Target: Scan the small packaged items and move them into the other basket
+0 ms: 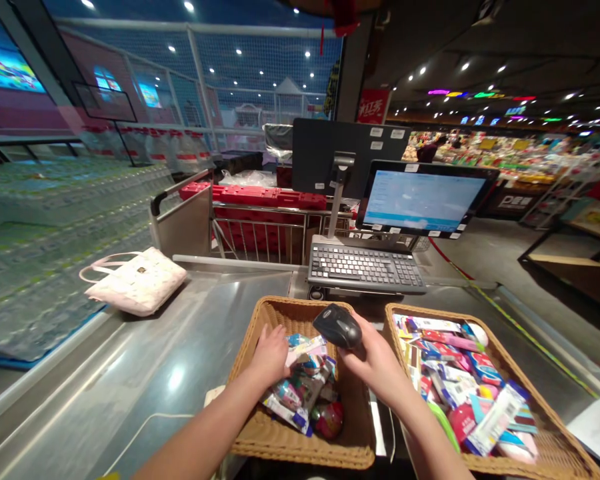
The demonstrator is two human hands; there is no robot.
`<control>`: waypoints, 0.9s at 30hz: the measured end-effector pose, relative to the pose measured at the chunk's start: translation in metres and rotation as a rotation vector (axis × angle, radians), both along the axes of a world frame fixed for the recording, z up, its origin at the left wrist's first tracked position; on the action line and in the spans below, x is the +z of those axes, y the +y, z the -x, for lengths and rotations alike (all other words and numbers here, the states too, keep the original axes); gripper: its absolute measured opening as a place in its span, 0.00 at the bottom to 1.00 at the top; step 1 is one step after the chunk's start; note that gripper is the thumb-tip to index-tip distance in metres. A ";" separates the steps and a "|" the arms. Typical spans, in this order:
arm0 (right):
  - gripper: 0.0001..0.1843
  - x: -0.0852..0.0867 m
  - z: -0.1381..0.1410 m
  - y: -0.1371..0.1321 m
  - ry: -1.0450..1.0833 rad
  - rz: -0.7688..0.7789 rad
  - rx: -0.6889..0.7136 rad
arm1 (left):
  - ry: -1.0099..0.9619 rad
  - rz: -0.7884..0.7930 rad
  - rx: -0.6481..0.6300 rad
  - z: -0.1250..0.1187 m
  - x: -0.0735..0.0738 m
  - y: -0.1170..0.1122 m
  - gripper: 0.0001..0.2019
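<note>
My right hand point(377, 363) is closed round a black handheld barcode scanner point(338, 325), held over the near wicker basket point(260, 320). My left hand point(270, 353) reaches down into that basket, fingers curled onto small wrapped packets point(303, 387); whether it grips one is hidden. The basket holds several colourful packets and a red round item point(330, 419).
A second wicker basket point(555, 440) full of packaged goods sits to the right. Behind are a keyboard point(365, 267), a lit till screen point(423, 199) and a customer display point(347, 157). A pale handbag point(137, 280) lies on the steel counter point(155, 373). Red crates sit behind a rail.
</note>
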State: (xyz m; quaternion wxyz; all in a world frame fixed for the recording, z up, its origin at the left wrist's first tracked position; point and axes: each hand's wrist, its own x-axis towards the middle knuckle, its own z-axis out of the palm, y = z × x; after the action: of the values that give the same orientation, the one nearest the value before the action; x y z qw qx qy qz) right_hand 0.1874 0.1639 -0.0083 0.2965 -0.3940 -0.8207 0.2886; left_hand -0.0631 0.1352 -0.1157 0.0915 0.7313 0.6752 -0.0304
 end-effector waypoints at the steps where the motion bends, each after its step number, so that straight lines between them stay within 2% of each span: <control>1: 0.27 0.000 -0.001 0.000 0.003 -0.003 0.004 | 0.000 0.006 0.003 0.000 -0.002 0.000 0.32; 4: 0.26 0.002 -0.004 -0.001 0.003 -0.007 0.011 | -0.001 0.006 0.010 0.000 -0.005 -0.002 0.34; 7: 0.26 0.005 -0.010 -0.005 0.002 -0.014 -0.010 | -0.006 -0.036 0.008 -0.001 -0.002 -0.004 0.29; 10: 0.29 0.007 -0.022 -0.010 0.021 -0.023 -0.036 | -0.064 -0.150 -0.026 -0.004 0.006 -0.001 0.22; 14: 0.28 0.019 -0.046 -0.018 0.024 -0.034 -0.103 | -0.144 -0.270 -0.090 -0.022 0.026 0.011 0.20; 17: 0.24 0.031 -0.068 -0.024 0.022 -0.040 -0.186 | -0.203 -0.322 -0.156 -0.047 0.042 0.025 0.19; 21: 0.20 0.042 -0.102 -0.029 0.020 -0.126 -0.252 | -0.269 -0.361 -0.278 -0.092 0.058 0.046 0.17; 27: 0.21 0.047 -0.159 -0.033 -0.030 -0.211 -0.421 | -0.323 -0.380 -0.436 -0.173 0.066 0.075 0.20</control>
State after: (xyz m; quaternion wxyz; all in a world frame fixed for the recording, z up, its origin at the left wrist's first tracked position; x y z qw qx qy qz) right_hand 0.3460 0.1309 0.0387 0.3773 -0.5275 -0.7505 0.1272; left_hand 0.1102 0.2104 -0.0493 0.0506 0.8580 0.4731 0.1936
